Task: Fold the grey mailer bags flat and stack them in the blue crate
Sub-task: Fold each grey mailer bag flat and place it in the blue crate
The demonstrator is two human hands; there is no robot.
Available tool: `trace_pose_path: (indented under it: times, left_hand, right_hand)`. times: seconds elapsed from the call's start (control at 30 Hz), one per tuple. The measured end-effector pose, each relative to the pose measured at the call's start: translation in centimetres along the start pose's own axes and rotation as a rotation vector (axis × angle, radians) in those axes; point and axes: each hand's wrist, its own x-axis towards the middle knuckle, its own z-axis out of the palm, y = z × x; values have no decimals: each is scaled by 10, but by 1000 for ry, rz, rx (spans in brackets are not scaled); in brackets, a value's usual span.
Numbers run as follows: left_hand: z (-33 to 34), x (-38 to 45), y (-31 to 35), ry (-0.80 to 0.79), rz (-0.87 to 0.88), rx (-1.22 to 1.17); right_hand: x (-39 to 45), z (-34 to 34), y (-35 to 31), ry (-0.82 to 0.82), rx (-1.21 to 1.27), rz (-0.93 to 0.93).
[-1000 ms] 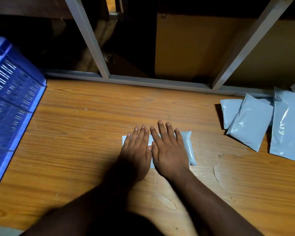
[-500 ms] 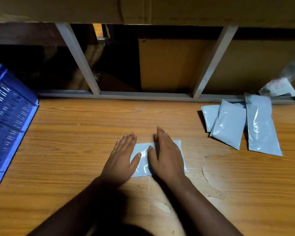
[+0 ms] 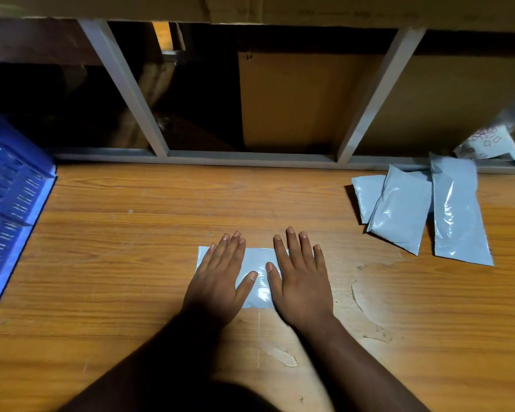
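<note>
On the wooden desk (image 3: 131, 263), close to its front edge, a folded grey mailer bag (image 3: 257, 278) lies pinned under both palms. The left hand (image 3: 220, 281) and the right hand (image 3: 299, 281) rest flat on it with fingers straight and slightly spread, thumbs nearly meeting over the glossy middle of the bag. The blue crate (image 3: 12, 209) stands well apart at the left edge of the desk, and I cannot see what it holds. Three more grey bags (image 3: 422, 209) lie loosely overlapped at the far right, looking puffier and not yet folded. My worry is springback: the slick plastic may pop open once the pressure lifts, since trapped air could push the fold apart. Sliding it toward the crate over the desk's chipped veneer (image 3: 366, 310) might also snag a corner.
</note>
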Motion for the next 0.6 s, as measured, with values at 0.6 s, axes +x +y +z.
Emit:
trace_pose_path:
  times: [0.6]
  left_hand:
    - [-16,-2,8,26,-74,-184]
  right_hand:
    - [14,-14,-26,-17,25,24]
